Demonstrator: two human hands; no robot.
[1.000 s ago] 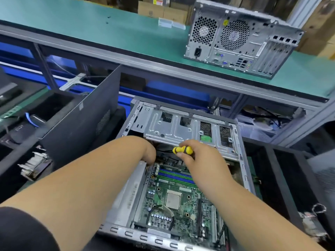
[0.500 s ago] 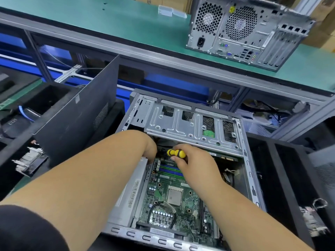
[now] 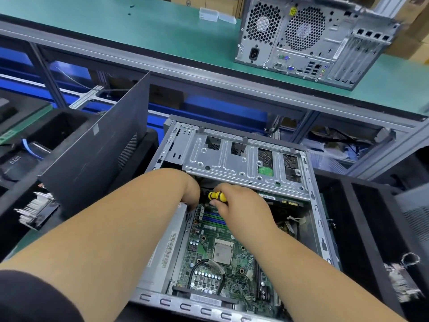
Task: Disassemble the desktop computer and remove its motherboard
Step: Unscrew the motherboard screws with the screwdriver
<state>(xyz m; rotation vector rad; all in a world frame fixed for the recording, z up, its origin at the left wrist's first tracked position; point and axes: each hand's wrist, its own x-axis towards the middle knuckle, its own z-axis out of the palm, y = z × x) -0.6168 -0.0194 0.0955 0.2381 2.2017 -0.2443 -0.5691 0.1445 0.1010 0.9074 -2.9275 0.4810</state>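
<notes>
The desktop computer (image 3: pixel 239 205) lies open on its side at the near edge of the workstation, below the green bench (image 3: pixel 139 36), with its motherboard (image 3: pixel 222 259) still seated on the chassis floor and the bare processor socket exposed. Over the last second the view has tilted and closed in, but both hands have stayed at the same spot, at the far end of the motherboard under the drive cage (image 3: pixel 243 159); the board has not shifted. This suggests a fastener at that end is still being worked, so removal of the board is not yet possible. The left hand (image 3: pixel 191 191) reaches down into the gap beside the memory slots; its fingers are hidden, so whether it holds anything cannot be determined. The right hand (image 3: pixel 239 203) is curled round the yellow-and-black handle of a screwdriver (image 3: pixel 217 196), knuckles up, wrist bent down, the shaft hidden below. A detached side panel (image 3: pixel 99 154) leans to the left of the chassis. A second computer (image 3: pixel 313 38) stands on the bench's far right.
</notes>
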